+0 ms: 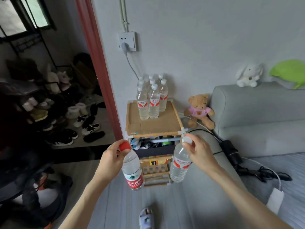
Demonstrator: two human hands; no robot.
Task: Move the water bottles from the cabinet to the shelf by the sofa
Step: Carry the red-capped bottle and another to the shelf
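Note:
My left hand (pixel 110 160) grips a clear water bottle with a red cap and red label (pixel 132 171) by its neck. In my right hand (pixel 200 152) hangs a second clear bottle with a white cap and a red-and-white label (pixel 179 166), also held at the cap. Both bottles hang in front of the small bamboo shelf (pixel 155 125) that stands beside the grey sofa (pixel 257 116). Several white-capped bottles (pixel 151 100) stand upright at the back of the shelf's cardboard top. The front half of that top is bare.
A teddy bear (pixel 199 110) sits between shelf and sofa. Black cables and a charger (pixel 231 151) lie on the sofa seat. A wall socket (pixel 127 41) with a cord hangs above the shelf. Shoes and a rack (pixel 69 123) fill the doorway at left.

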